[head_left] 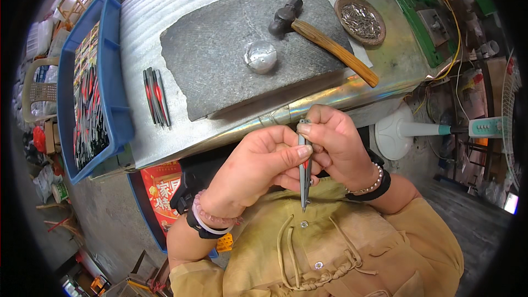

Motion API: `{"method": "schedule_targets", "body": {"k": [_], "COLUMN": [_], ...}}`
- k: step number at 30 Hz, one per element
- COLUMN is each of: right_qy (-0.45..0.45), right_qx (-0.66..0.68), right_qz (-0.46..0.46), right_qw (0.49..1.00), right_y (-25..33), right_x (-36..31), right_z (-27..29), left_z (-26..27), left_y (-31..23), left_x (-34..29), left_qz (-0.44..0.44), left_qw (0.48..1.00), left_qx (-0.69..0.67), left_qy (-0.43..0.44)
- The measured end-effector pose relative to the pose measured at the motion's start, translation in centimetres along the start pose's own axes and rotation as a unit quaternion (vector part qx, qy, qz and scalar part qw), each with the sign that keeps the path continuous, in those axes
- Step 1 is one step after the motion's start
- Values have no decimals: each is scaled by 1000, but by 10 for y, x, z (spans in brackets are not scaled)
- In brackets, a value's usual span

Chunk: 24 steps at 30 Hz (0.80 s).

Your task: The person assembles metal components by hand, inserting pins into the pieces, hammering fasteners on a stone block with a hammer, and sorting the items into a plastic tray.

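Note:
Close to my chest, both hands hold a slim grey-and-red piece (303,179) upright, its narrow pointed end hanging down. My left hand (264,157) is closed, thumb and fingers pinching the middle of the piece. At the top end, the thumb and bent fingers of my right hand (336,140) grip it. Small round dark spots show at that top end; my fingers partly cover the rest. Several similar slim black, grey and red pieces (157,99) lie side by side on the table, left of a stone slab (214,49).
On the slab are a wooden-handled hammer (330,49) and a round shiny metal block (260,57). A bowl of small metal pins (360,20) stands at its right. A blue bin (118,115) full of similar pieces sits left. A white-and-green fan (396,129) stands right, beyond green machinery (423,27).

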State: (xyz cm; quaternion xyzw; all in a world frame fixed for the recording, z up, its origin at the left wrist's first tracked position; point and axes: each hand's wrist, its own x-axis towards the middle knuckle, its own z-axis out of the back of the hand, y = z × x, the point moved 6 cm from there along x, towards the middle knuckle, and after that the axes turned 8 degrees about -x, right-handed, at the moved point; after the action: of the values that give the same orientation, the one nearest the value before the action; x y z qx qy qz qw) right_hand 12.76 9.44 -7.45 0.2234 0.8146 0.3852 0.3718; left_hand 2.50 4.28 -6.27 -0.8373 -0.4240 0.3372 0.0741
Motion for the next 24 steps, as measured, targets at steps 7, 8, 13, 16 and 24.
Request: {"method": "schedule_targets", "body": {"k": [7, 8, 13, 16, 24], "right_qy": [-43, -44, -53, -59, -68], "right_qx": [8, 8, 23, 23, 44], "right_qz": [38, 38, 53, 54, 64], "right_qw": [998, 998, 997, 997, 995], "right_y": [3, 2, 2, 4, 3], "right_x": [-10, -10, -13, -14, -19], "right_z": [-4, -5, -5, -7, -9], "left_z": [-3, -2, -3, -5, -5], "left_y": [-6, -6, -6, -8, -7], "left_x": [-1, -1, -2, -2, 0], "left_qz": [26, 35, 44, 48, 42], "left_qw": [999, 998, 997, 996, 998], "left_qx": [19, 37, 65, 65, 26], "left_qy": [34, 25, 18, 22, 45]}}
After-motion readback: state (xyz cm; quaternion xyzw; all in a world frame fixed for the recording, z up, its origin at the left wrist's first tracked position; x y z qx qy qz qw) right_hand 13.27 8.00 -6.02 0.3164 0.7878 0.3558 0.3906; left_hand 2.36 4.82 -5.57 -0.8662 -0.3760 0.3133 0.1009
